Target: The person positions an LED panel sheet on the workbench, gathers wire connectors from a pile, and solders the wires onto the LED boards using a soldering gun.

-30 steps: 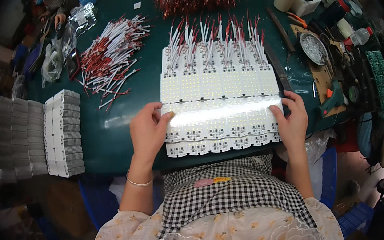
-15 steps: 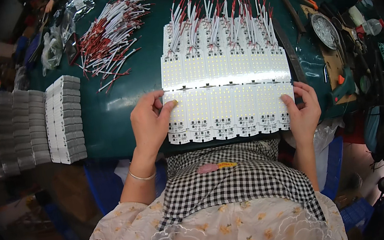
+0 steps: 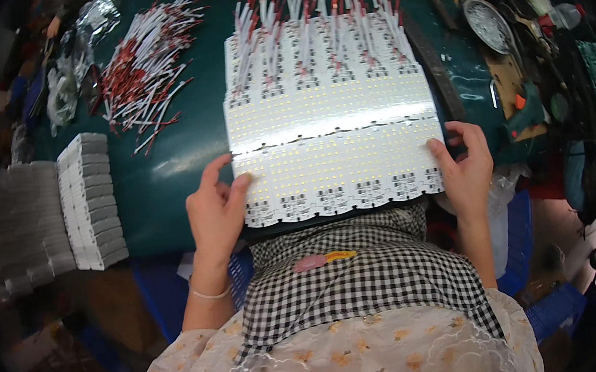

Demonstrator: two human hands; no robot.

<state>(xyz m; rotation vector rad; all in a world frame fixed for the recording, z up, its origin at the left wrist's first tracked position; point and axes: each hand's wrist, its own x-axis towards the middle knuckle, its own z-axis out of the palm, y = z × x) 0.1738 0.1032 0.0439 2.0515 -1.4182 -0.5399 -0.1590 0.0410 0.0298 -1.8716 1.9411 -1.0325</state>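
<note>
While the front LED panel (image 3: 339, 163) lies long axis crosswise at the near edge of the surface (image 3: 157, 209), the left hand (image 3: 214, 210) and right hand (image 3: 468, 170) flank it equally closely, half-open, their grip unclear.

The forearms reach forward, well apart — the left forearm (image 3: 210, 306) leaning slightly inward, the right forearm (image 3: 477, 250) nearly straight. The left hand (image 3: 214, 214) and right hand (image 3: 470, 177) turn their thumbs (image 3: 239, 187) toward each other, each spread from its forefinger (image 3: 214, 170) — other fingers bent.
</note>
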